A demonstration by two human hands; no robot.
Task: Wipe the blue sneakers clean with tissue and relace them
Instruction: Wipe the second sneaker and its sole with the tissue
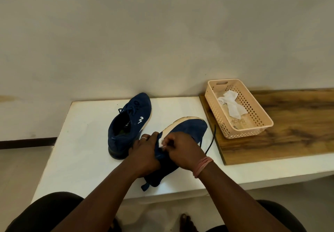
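Two blue sneakers lie on a white table [81, 141]. The laced sneaker [129, 123] stands upright at the back, toe towards the wall. The second sneaker [189, 128] is tipped on its side, its white sole edge up, with a dark lace [210, 142] trailing off to its right. My left hand [145, 152] grips this sneaker at its middle. My right hand [182, 150] pinches a small wad of white tissue [161, 142] against the sole's edge. The heel pokes out below my wrists.
A peach plastic basket [260, 123] with crumpled used tissue [230, 105] inside sits on a wooden board [298, 123] at the right. A plain wall runs behind the table. My knees and a bare foot show below the table's front edge.
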